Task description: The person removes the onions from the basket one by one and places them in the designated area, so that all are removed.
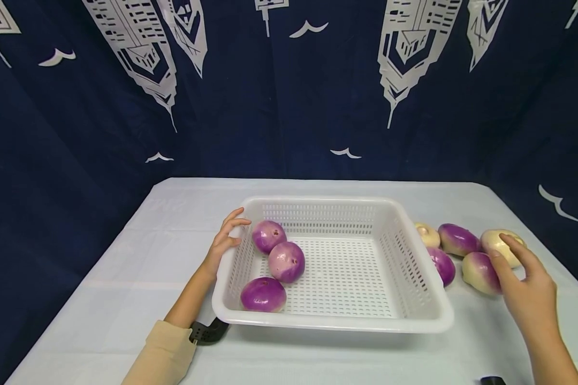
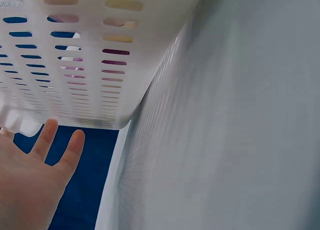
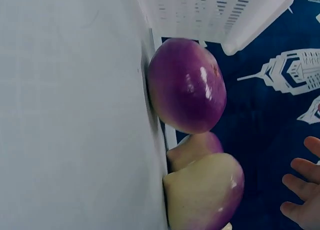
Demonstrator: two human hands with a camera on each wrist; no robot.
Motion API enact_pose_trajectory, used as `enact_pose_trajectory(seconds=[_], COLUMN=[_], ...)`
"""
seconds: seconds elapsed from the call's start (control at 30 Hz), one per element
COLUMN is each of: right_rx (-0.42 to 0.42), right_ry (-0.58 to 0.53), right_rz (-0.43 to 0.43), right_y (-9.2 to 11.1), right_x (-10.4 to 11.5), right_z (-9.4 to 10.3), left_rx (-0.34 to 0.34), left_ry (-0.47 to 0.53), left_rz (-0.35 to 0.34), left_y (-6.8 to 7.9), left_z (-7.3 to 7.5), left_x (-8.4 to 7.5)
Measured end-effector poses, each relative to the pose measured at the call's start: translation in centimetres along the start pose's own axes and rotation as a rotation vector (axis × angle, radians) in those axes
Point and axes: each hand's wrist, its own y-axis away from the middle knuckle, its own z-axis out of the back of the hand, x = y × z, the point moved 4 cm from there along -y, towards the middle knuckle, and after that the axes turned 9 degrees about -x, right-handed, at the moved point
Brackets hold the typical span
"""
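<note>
A white perforated plastic basket stands on the table with three purple-and-white turnips in its left part. My left hand is at the basket's left side, its fingertips right at the rim; the left wrist view shows the fingers extended beside the slotted wall. To the right of the basket lies a group of several turnips, purple and cream. Over the right edge of that group is my right hand, thumb and fingers apart. In the right wrist view its fingers stand away from the turnips.
A white cloth covers the table. Behind it hangs a dark blue curtain with white building prints. A black strap is on the left wrist, and a small black object shows at the bottom edge.
</note>
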Motion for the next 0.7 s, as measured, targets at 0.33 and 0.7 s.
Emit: enact_pose_trajectory(seconds=[0.33,0.7], right_rx=[0.025,0.088], right_ry=[-0.031,-0.21], right_rz=[0.161,0.459], right_y=[2.4,6.2], right_x=[4.2,9.1], right_z=[-0.7,-2.2], left_rx=[-0.001,0.0], left_ry=[0.009,0.011], left_rz=[-0.003,0.006], left_y=[0.0,0.0], left_z=[0.0,0.0], left_x=[-0.1,0.0])
